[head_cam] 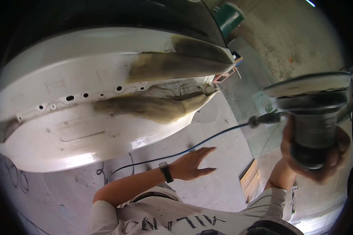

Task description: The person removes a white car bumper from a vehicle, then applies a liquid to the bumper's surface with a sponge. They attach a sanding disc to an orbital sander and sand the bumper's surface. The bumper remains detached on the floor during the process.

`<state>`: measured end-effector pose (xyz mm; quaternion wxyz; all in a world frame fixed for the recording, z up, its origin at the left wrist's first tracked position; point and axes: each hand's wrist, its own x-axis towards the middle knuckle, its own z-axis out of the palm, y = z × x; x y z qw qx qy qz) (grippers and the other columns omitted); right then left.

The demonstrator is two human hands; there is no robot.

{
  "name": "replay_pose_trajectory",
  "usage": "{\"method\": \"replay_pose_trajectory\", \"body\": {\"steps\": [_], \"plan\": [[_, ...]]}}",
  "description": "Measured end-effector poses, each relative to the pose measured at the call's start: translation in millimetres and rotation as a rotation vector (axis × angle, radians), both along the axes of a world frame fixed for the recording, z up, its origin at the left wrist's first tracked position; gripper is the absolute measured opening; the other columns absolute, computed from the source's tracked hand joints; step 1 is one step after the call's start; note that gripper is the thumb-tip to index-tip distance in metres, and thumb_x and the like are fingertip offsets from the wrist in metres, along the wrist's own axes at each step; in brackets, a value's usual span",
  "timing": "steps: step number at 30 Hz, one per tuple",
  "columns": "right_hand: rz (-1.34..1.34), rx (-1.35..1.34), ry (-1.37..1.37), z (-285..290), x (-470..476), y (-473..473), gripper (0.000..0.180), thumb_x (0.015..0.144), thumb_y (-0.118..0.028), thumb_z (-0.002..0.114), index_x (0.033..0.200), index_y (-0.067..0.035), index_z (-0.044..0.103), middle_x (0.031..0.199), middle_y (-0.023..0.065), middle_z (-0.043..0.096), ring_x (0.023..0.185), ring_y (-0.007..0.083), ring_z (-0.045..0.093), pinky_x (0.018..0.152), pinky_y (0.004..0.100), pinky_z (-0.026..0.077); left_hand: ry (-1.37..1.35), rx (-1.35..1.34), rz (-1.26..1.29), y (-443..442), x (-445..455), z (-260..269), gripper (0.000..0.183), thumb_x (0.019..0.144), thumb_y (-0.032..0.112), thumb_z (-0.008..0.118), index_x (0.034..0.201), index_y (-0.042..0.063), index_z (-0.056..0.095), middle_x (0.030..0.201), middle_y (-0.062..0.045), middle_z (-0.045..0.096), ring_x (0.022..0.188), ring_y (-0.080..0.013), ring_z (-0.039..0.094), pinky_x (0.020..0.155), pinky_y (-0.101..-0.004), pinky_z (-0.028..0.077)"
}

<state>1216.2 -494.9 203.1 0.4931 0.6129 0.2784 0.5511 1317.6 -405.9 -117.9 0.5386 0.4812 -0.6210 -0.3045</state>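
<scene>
My right hand (pixel 332 160) grips the body of a handheld disc sander (pixel 314 126), raised at the right with its pale pad facing up and away from me. Motion blurs the sander. A blue cord or hose (pixel 194 145) runs from its side across to the left. My left hand (pixel 191 164), a watch on its wrist, hangs open in front of my body and touches nothing. Beyond it stretches a white car body (pixel 85 126). Dull, yellow-edged sanded patches mark its upper panel (pixel 176 66) and lower panel (pixel 147 108), with a recess holding several holes between them.
A dark window (pixel 111 14) tops the car body. Behind its right end stands a green cylinder (pixel 229 19), with a pink stand (pixel 225 75) nearer. A flat brown board (pixel 251 179) lies on the concrete floor (pixel 206 188). Loose cables (pixel 19 177) trail at left.
</scene>
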Motion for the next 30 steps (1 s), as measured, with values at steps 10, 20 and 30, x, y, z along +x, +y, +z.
{"method": "replay_pose_trajectory", "body": {"steps": [10, 20, 30], "plan": [[0.116, -0.019, 0.604, -87, 85, -60, 0.048, 0.071, -0.017, 0.077, 0.111, -0.043, 0.072, 0.113, 0.0024, 0.054, 0.072, 0.0217, 0.057, 0.051, 0.0293, 0.050, 1.355, -0.965, -0.057, -70, -11, 104, 0.064, 0.106, 0.061, 0.031, 0.150, 0.015, 0.041, 0.150, -0.007, 0.050, 0.140, -0.0233, 0.047, 0.116, -0.0422, 0.040], [0.157, -0.037, 0.625, -94, 136, -40, 0.047, 0.077, -0.018, 0.072, 0.121, -0.035, 0.070, 0.116, 0.0049, 0.052, 0.077, 0.0233, 0.060, 0.060, 0.0317, 0.057, 1.283, -1.284, -0.217, -82, 25, 92, 0.069, 0.104, 0.069, 0.028, 0.152, 0.022, 0.042, 0.152, 0.000, 0.049, 0.140, -0.0208, 0.047, 0.116, -0.0420, 0.038], [0.171, -0.008, 0.630, -110, 167, -12, 0.043, 0.074, -0.019, 0.076, 0.115, -0.032, 0.073, 0.116, 0.0064, 0.053, 0.080, 0.0251, 0.063, 0.064, 0.0324, 0.058, 1.226, -1.274, 0.080, -66, 60, 84, 0.067, 0.104, 0.068, 0.031, 0.149, 0.019, 0.044, 0.147, 0.000, 0.052, 0.137, -0.0197, 0.049, 0.115, -0.0413, 0.039]]}}
